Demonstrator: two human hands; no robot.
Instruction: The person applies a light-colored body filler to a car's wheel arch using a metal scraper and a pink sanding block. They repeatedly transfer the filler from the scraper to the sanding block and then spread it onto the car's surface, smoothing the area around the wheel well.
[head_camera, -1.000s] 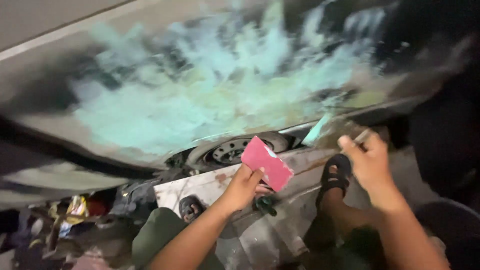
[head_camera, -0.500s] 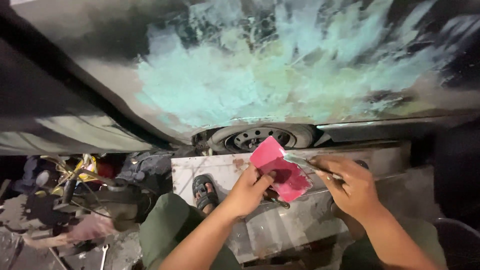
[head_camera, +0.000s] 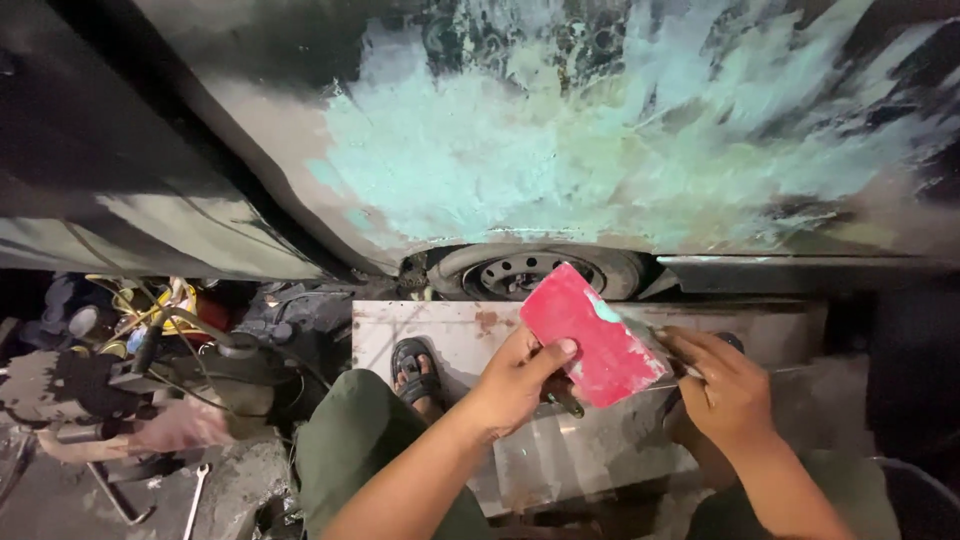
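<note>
My left hand (head_camera: 515, 380) grips a flat red plastic card (head_camera: 590, 335) by its lower left edge; the card has a smear of pale green filler near its top. My right hand (head_camera: 725, 385) is closed on a thin metal blade (head_camera: 650, 345) that lies against the card's right side. Above both hands a car body panel (head_camera: 600, 130) carries a wide patch of pale green filler. A wheel (head_camera: 530, 270) shows under the panel.
A scuffed white board (head_camera: 440, 330) lies beneath my hands, with my sandalled foot (head_camera: 415, 365) on it. Tools, cables and a wrench (head_camera: 195, 495) clutter the ground at left. My green trouser leg (head_camera: 350, 440) is at bottom centre.
My right hand has come down from beside the panel to the card, bringing the blade against its right side. The view has shifted; the card sits lower and more central.
</note>
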